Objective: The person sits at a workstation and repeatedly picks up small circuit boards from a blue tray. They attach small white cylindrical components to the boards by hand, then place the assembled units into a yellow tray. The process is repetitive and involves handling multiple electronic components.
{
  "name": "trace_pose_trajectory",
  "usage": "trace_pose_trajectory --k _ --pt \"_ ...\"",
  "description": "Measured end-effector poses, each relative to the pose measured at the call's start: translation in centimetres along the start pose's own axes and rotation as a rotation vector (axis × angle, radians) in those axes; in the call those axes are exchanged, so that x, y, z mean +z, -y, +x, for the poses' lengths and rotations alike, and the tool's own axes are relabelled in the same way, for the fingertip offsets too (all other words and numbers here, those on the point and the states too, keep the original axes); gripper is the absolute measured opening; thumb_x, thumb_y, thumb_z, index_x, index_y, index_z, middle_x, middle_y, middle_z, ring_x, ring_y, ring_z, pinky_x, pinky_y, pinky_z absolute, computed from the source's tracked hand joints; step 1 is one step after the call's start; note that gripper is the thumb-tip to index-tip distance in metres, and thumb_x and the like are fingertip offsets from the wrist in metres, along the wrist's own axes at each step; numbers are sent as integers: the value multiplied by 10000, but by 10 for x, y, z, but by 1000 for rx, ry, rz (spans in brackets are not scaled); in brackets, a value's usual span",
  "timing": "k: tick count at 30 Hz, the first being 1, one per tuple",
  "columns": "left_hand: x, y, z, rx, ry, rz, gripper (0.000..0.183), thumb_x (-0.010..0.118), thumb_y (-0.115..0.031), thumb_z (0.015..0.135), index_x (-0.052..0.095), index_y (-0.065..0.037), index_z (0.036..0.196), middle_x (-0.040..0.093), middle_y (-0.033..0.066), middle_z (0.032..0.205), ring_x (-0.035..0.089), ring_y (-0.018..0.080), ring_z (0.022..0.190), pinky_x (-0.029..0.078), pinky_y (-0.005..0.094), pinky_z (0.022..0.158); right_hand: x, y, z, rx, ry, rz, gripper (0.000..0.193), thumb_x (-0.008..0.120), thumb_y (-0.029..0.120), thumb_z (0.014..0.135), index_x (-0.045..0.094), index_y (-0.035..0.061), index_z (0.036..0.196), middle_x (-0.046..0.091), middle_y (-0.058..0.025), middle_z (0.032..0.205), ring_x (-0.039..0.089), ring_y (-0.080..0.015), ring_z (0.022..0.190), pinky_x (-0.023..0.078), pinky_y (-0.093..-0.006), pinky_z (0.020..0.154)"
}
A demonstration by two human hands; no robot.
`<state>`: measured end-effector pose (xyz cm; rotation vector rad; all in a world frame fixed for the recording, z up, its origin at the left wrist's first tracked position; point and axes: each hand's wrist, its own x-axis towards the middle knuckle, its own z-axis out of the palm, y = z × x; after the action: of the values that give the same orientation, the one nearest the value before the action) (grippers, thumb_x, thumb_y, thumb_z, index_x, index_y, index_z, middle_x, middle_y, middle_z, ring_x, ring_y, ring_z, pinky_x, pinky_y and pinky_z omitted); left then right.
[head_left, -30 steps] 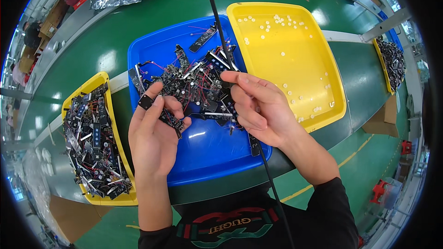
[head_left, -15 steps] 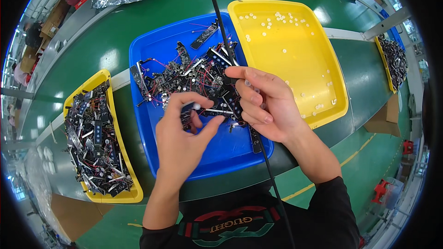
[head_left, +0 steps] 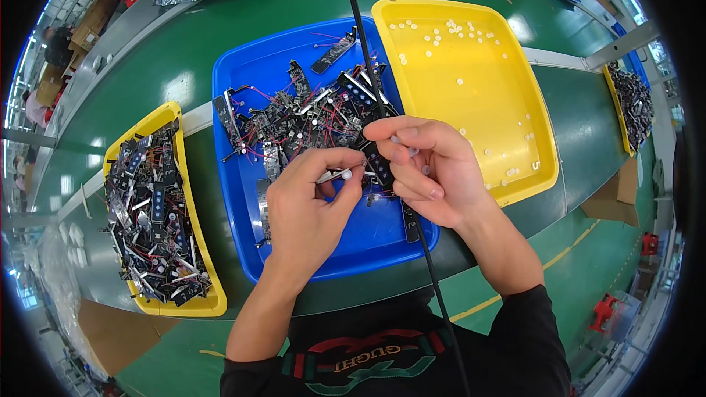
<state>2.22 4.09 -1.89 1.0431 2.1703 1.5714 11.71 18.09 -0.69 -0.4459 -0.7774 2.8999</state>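
Observation:
My left hand [head_left: 305, 195] is pinched closed over the blue tray [head_left: 353, 257]. Within its grip is a small circuit board [head_left: 332, 176], mostly hidden by the fingers, with a white round cap [head_left: 346, 174] showing at its end. My right hand [head_left: 441, 169], just to the right, has its fingers curled around several small translucent white caps [head_left: 413, 151]. Its index finger and thumb point toward the left hand. Beneath both hands, a tangled pile of black circuit boards [head_left: 294, 129] with red wires lies in the blue tray.
A yellow tray [head_left: 507, 103] with scattered white caps adjoins the blue one. Another yellow tray [head_left: 213, 279], heaped with boards, stands at left. A black cable [head_left: 355, 7] runs across the view between my hands. A cardboard box [head_left: 614, 195] sits at right.
My left hand has closed its thumb and index finger and moved slightly right, nearer the right hand. The right hand keeps its caps. The whole view has shifted a little.

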Motion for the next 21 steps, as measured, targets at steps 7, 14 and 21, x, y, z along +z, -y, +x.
trace_pose_trajectory --k 7,14,21 --pt "-17 0 1 -25 -46 -361 147 641 49 731 637 1 870 589 9 783 476 46 660 376 175 572 1 0 -1 -79 2 -106 252 463 76 899 572 -27 1102 621 -96 829 342 -31 356 242 -182 358" --pt "-32 -4 0 -102 -10 -587 159 624 74 740 630 33 894 590 41 813 497 58 703 388 180 598 -3 -1 -1 -97 60 -95 243 460 107 917 568 -7 1102 650 -141 888 342 -30 354 250 -176 360" --pt "-31 -4 0 17 54 -491 167 644 83 718 633 37 878 611 69 821 507 66 683 384 177 583 2 -5 -1 -173 74 -260 194 476 123 917 562 3 1043 649 -162 854 327 -20 368 252 -166 360"
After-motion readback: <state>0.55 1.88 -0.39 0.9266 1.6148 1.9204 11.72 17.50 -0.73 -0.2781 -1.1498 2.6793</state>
